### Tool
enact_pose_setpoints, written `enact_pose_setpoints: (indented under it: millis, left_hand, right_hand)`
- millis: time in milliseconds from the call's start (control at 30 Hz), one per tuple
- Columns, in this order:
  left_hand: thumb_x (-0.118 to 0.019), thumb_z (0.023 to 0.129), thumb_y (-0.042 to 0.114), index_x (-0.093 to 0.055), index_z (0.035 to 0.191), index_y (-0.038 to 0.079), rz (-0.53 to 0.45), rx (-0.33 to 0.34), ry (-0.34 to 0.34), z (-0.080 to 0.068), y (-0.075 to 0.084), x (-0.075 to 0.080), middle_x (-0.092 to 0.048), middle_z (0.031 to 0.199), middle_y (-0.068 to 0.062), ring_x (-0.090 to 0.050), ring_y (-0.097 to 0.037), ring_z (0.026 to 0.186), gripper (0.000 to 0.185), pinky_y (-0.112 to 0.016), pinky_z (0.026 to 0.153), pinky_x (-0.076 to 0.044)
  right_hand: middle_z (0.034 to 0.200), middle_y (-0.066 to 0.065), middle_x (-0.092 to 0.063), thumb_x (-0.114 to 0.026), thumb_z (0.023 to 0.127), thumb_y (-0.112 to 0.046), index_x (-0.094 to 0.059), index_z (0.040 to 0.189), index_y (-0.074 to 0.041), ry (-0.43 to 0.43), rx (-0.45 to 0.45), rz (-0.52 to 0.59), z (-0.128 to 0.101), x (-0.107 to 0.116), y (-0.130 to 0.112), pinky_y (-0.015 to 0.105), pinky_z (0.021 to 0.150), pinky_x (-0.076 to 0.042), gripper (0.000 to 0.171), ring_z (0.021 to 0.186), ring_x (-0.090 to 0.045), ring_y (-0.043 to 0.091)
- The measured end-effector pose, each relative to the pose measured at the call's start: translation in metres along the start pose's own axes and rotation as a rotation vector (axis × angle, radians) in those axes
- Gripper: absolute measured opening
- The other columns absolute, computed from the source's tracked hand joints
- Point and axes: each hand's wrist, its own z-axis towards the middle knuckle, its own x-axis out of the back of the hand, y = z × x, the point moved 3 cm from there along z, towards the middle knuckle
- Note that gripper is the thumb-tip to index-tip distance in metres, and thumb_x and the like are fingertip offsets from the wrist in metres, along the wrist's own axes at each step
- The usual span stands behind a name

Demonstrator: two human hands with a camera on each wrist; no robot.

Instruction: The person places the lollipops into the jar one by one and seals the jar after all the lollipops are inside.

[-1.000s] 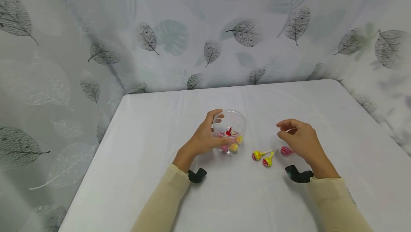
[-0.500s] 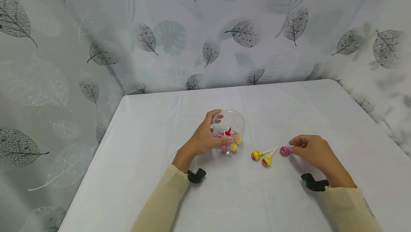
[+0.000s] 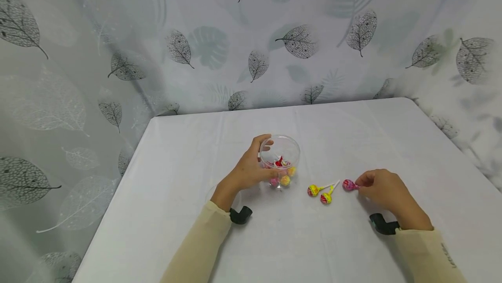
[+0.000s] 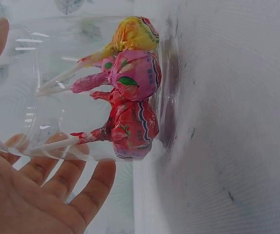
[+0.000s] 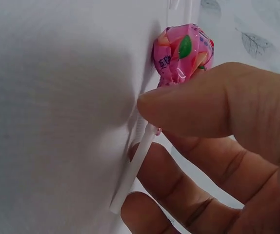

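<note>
My left hand (image 3: 248, 169) grips a clear round jar (image 3: 296, 154) standing on the white table, thumb in front and fingers behind. Through its wall show several wrapped lollipops, among them a yellow one (image 4: 137, 35), a pink one (image 4: 132, 77) and a red one (image 4: 135, 122), balls at the bottom and sticks up. To the right, my right hand (image 3: 386, 190) pinches a pink lollipop (image 5: 184, 51) just below its ball; the white stick (image 5: 135, 168) runs down past the thumb. This lollipop lies on or close to the tabletop.
Between the jar and my right hand lie two yellow-and-red lollipops, one (image 3: 313, 190) slightly behind the other (image 3: 326, 198), their sticks crossing. A faint clear round rim (image 3: 208, 191) shows beside my left wrist. Leaf-patterned curtains (image 3: 219, 69) enclose the white table (image 3: 176, 152).
My right hand has moved right and toward me, then down to the pink lollipop, whose wrapper neck it now pinches. The left hand and jar have stayed in place.
</note>
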Motion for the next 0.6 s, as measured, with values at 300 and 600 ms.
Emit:
enact_pose_setpoints:
  millis: [300, 600]
  left_hand:
    - [-0.091, 0.081, 0.036, -0.025, 0.157, 0.038, -0.004, 0.01, -0.008, -0.0008, -0.0001, 0.0003, -0.044, 0.16, -0.002, -0.043, -0.033, 0.145, 0.101, -0.056, 0.114, -0.04]
    - [-0.091, 0.081, 0.033, -0.025, 0.159, 0.034, 0.009, -0.003, -0.009, -0.0011, 0.0006, 0.001, -0.043, 0.161, -0.005, -0.042, -0.03, 0.145, 0.102, -0.056, 0.114, -0.04]
  right_hand:
    - [0.088, 0.009, -0.069, -0.075, 0.089, -0.01, -0.074, 0.097, -0.002, 0.038, 0.021, -0.019, 0.0005, -0.0033, 0.0005, 0.035, 0.067, -0.048, 0.012, 0.082, -0.058, 0.026]
    - [0.088, 0.007, -0.073, -0.074, 0.091, -0.017, -0.078, 0.099, -0.004, 0.098, 0.043, 0.037, -0.0027, 0.0002, -0.0002, 0.032, 0.063, -0.046, 0.016, 0.081, -0.059, 0.025]
